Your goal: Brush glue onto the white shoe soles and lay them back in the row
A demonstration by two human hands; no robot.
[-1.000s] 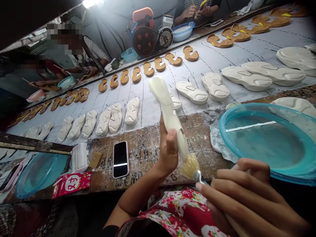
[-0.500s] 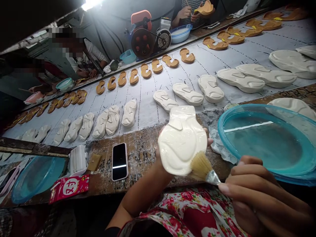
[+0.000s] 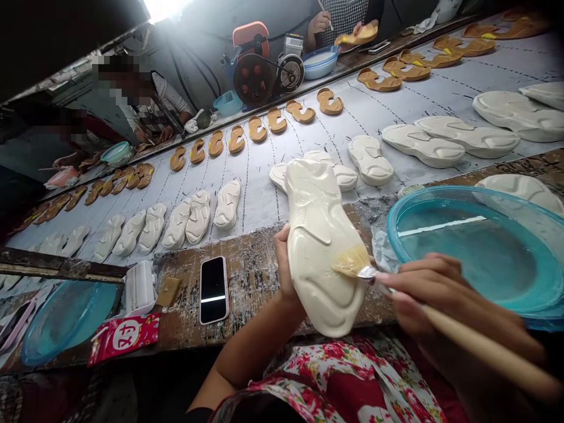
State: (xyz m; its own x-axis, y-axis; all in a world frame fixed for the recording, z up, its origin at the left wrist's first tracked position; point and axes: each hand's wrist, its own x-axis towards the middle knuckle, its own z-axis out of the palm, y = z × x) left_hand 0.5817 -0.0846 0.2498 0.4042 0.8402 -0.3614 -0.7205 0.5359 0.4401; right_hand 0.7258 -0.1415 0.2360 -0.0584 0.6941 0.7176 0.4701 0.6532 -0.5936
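Observation:
My left hand (image 3: 282, 267) grips the lower edge of a white foam shoe sole (image 3: 319, 247), which stands tilted with its glossy moulded face towards me. My right hand (image 3: 440, 299) holds a wooden-handled flat paint brush (image 3: 480, 343), and its pale bristles (image 3: 351, 261) press on the sole's right side. The metal ferrule sits just beyond my fingertips. The handle runs off towards the lower right. My left fingers are mostly hidden behind the sole.
A wide blue plastic basin (image 3: 405, 247) sits by my right hand, with a white sole in it. A phone (image 3: 214, 290) and a red packet (image 3: 124, 338) lie on the stained bench. Rows of white and tan soles cover the table beyond. A co-worker's hands (image 3: 320, 23) work across the table.
The sole has turned from edge-on to face-on and come closer to me. The brush has moved up from below it onto its surface. The co-worker's tan sole has moved lower.

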